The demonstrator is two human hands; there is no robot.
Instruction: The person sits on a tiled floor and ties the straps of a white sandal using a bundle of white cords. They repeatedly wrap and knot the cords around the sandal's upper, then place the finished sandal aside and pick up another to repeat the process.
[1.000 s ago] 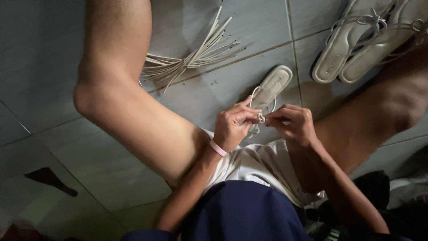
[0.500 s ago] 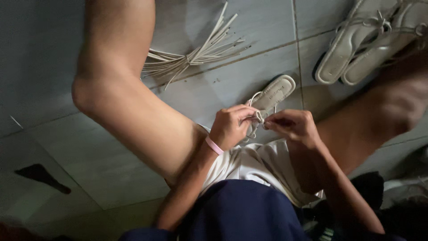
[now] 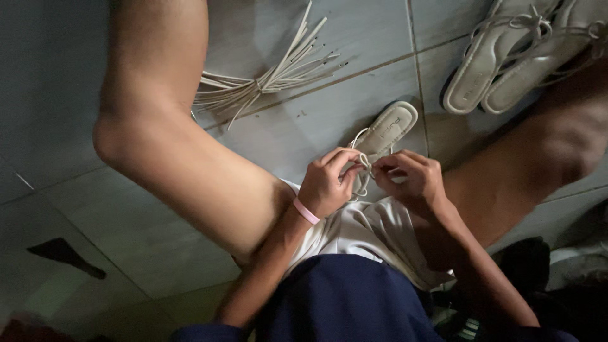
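The sandal (image 3: 387, 130) lies sole-down on the grey tiled floor (image 3: 329, 114), just beyond both hands, its heel end hidden behind the fingers. The left hand (image 3: 326, 183) and the right hand (image 3: 411, 180) meet over its thin pale straps (image 3: 364, 161), each pinching a strap between thumb and fingertips, so that a small loop stands up between the two hands. A pink band (image 3: 306, 211) circles the left wrist. Under the wrists, white shorts (image 3: 364, 234) and a dark blue shirt (image 3: 342, 297) fill the near edge of the view. A bare bent leg (image 3: 171, 145) runs out to the left of the left hand, and the other leg (image 3: 538, 164) stretches away to the right of the right hand. Farther out, beyond the left hand, a bundle of loose pale straps (image 3: 266, 82) fans across the tiles. Well beyond the right hand, a finished pair of strappy sandals (image 3: 513, 57) rests side by side on the floor.
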